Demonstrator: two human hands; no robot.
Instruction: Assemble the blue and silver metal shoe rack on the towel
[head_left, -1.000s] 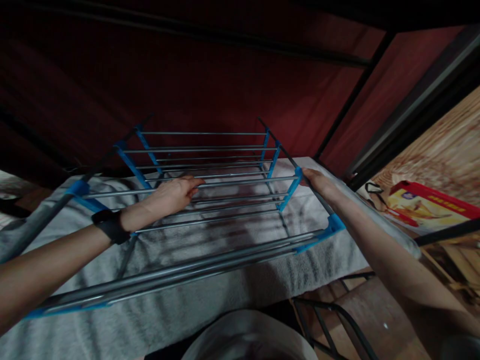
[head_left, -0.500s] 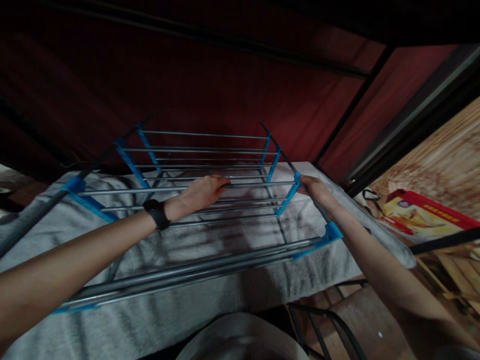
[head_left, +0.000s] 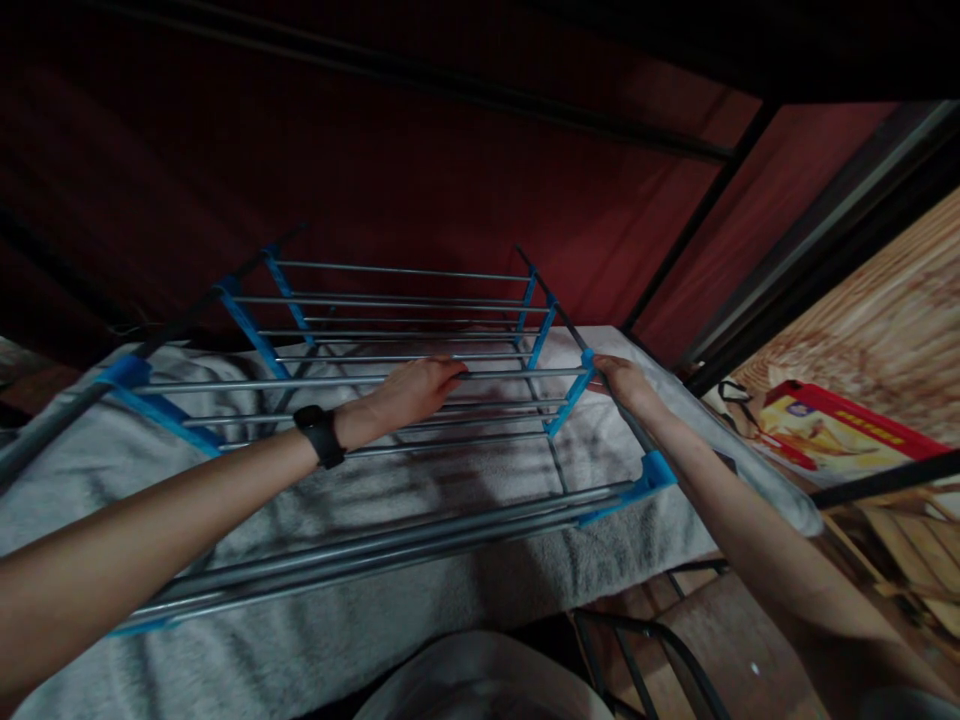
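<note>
Metal rack: the metal rack (head_left: 345,382) is sitting right in front of the person, over a grey cloth (head_left: 480,590), its thin bars running crosswise between two dark side rails.
Blue brackets: blue plastic brackets (head_left: 126,373) are joining the bars to the rails on both sides, in pairs that are facing each other across the rack.
Left hand: the left hand (head_left: 421,388) is reaching over the rack's left part and holding one of the upper crossbars, fingers curling over it, nearer the bar's right end than its left.
Wristband: a black band (head_left: 320,436) is circling the left wrist.
Right hand: the right hand (head_left: 626,382) is gripping the right side rail, just beside the blue bracket where that same crossbar is ending; I cannot make out all its fingers.
Near bars: several bars are running close together along the rack's near side, below both hands.
Grey cloth: it is spreading under the rack and wrinkling, its near part hanging towards the person.
Behind: a dark red panel (head_left: 420,170) is rising beyond the rack, with black frame bars (head_left: 686,215) crossing it.
To the right: a red and yellow box (head_left: 840,430) is lying well apart from the rack, near a wood-grained surface (head_left: 900,290).
</note>
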